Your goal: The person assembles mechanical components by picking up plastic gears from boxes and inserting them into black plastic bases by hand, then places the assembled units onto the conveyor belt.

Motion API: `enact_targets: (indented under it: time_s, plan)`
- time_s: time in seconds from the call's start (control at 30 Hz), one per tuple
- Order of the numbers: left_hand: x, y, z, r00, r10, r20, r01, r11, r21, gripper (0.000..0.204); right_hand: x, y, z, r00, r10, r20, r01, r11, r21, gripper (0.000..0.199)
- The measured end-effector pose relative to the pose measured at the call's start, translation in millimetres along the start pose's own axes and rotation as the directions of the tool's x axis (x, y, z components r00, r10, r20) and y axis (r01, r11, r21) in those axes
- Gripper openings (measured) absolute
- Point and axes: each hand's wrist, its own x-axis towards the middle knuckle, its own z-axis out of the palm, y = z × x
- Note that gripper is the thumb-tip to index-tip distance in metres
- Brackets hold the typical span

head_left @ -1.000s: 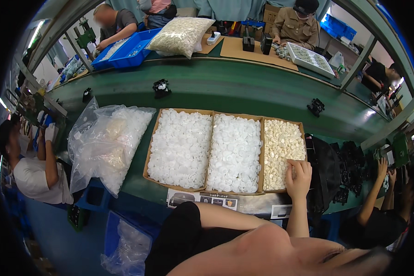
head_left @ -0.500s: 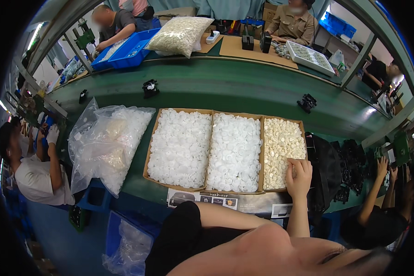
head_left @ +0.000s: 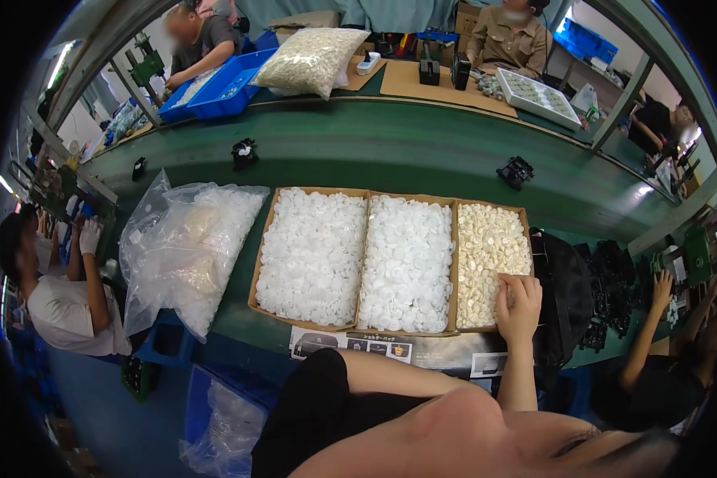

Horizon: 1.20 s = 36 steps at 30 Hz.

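Observation:
My right hand (head_left: 519, 307) rests at the near right corner of a shallow cardboard box of small cream plastic pieces (head_left: 486, 247). Its fingers are curled inward over the pieces, and whatever they hold, if anything, is hidden. To the left, side by side, are a box of white round plastic pieces (head_left: 406, 263) and a wider box of similar white pieces (head_left: 311, 255). My left arm (head_left: 398, 385), in a black short sleeve, reaches rightward below the boxes. The left hand itself is hidden.
A clear bag of white pieces (head_left: 195, 247) lies left of the boxes. Right of them are a black bag (head_left: 562, 287) and black parts (head_left: 613, 279). Black assemblies (head_left: 515, 173) sit on the green conveyor (head_left: 358, 147). Co-workers sit opposite and at both sides.
The black assemblies on the conveyor have shifted left. The left co-worker's hands have moved slightly. My right hand and the boxes stay in place.

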Motion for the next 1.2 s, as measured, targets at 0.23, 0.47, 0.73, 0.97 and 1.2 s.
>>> enact_targets:
  time_s: [0.23, 0.47, 0.73, 0.97, 1.2]
  plan:
    - [173, -133, -121, 0.996, -0.084, -0.019, 0.083, 0.994, -0.073, 0.023, 8, -20, 6, 0.999, -0.048, 0.019, 0.048, 0.999, 0.01, 0.021]
    - [177, -150, -99, 0.977, 0.079, -0.198, -0.139, 0.941, -0.309, 0.026, 6, -14, 4, 0.999, -0.034, 0.01, 0.033, 0.999, 0.011, 0.021]
    - [174, -149, -104, 0.98, 0.065, -0.19, -0.123, 0.942, -0.312, 0.027, 6, -11, 5, 0.999, -0.039, 0.008, 0.039, 0.999, 0.009, 0.019]
    - [178, -151, -98, 0.99, 0.041, -0.137, -0.081, 0.949, -0.303, 0.027, 9, -16, 5, 0.999, -0.038, 0.022, 0.038, 0.999, 0.017, 0.014]
    - [179, -150, -98, 0.988, 0.047, -0.148, -0.091, 0.947, -0.308, 0.027, 7, -11, 4, 0.999, -0.037, 0.033, 0.036, 0.999, 0.025, 0.013]
